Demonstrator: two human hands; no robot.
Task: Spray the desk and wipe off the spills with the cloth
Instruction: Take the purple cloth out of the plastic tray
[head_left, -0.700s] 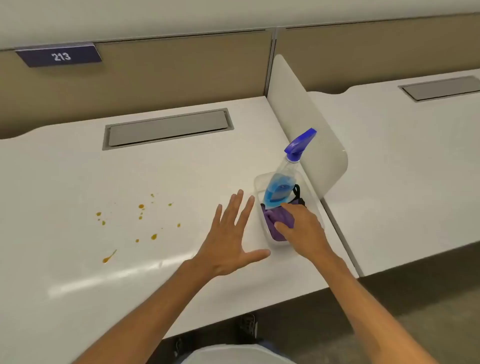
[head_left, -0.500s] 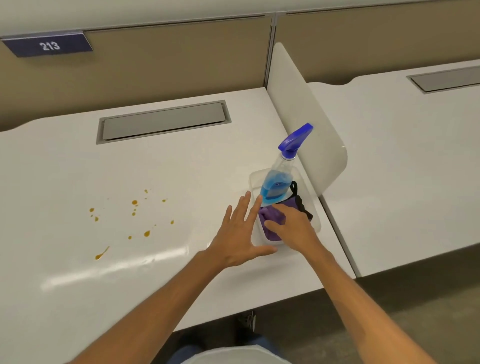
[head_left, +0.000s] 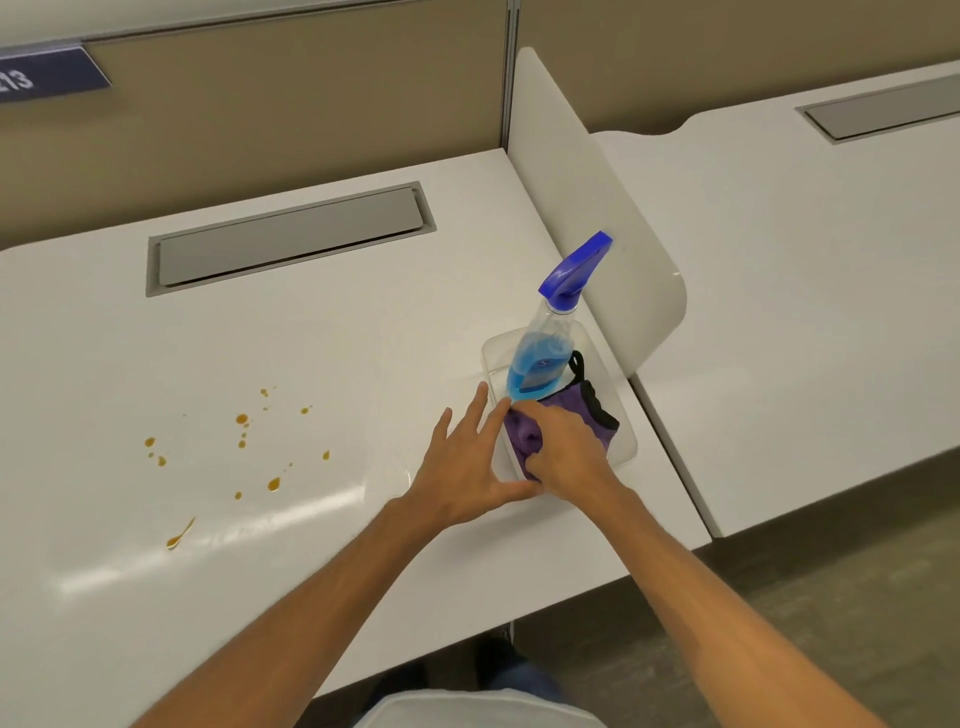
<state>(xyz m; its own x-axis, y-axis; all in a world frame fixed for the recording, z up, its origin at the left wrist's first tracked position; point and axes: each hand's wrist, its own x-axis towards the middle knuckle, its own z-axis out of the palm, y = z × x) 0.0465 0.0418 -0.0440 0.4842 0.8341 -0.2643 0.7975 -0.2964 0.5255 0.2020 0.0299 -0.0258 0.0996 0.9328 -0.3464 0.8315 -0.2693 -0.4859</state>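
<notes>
A white surface (head_left: 311, 338) carries a clear plastic tray (head_left: 626, 441) near its right edge, just beside a white divider panel (head_left: 597, 208) that stands upright between this surface and the neighbouring one (head_left: 805, 312). In the tray stands a spray bottle (head_left: 540, 364) with blue liquid in its lower half and a blue trigger head pointing up and to the right; it leans slightly toward the divider. In front of the bottle, also in the tray, lies a purple cloth (head_left: 582, 410) with a black edge and a black loop at its far side.

The right hand (head_left: 566, 457) reaches into the tray, and its grip is closed on the near part of the cloth, fingers curled down into the bunched purple fabric. The left hand (head_left: 467, 467) lies beside it with its grip apart: fingers spread and flat, the fingertips at the tray's left rim, the thumb touching the tray's near corner next to the right hand.

Well to the left of the hands, orange-brown spills (head_left: 241, 447) dot the surface in scattered drops, with one longer streak nearest the front edge. A grey rectangular flap (head_left: 291, 239) sits set into the surface toward the back. A dark sign (head_left: 47, 78) with white numerals hangs on the tan back wall at upper left.
</notes>
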